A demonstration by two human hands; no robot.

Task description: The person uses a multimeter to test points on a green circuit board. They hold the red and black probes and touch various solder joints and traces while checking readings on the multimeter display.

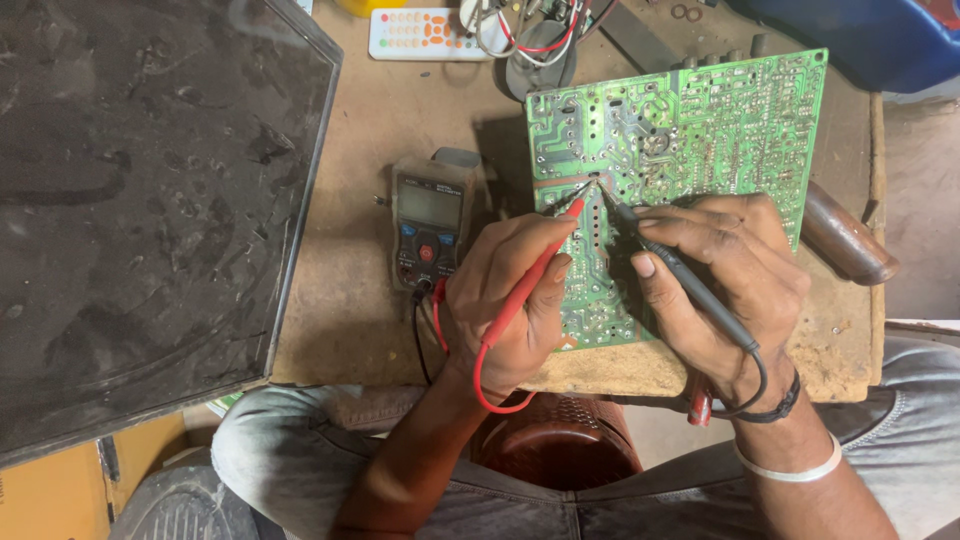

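A green circuit board (700, 120) lies solder side up on a worn wooden table (360, 300). My left hand (505, 300) grips a red test probe (535, 270), its tip touching the board near the upper left. My right hand (730, 270) holds a black test probe (680, 275), its tip set on the board right beside the red one. Both probe leads run back toward a grey multimeter (430, 225) lying just left of the board.
A large dark dusty panel (140, 200) covers the left side. A white remote control (415, 35) and a tangle of wires (530, 35) lie at the table's far edge. A brown tool handle (845, 240) rests at the right. A reddish-brown round object (565, 445) sits between my knees.
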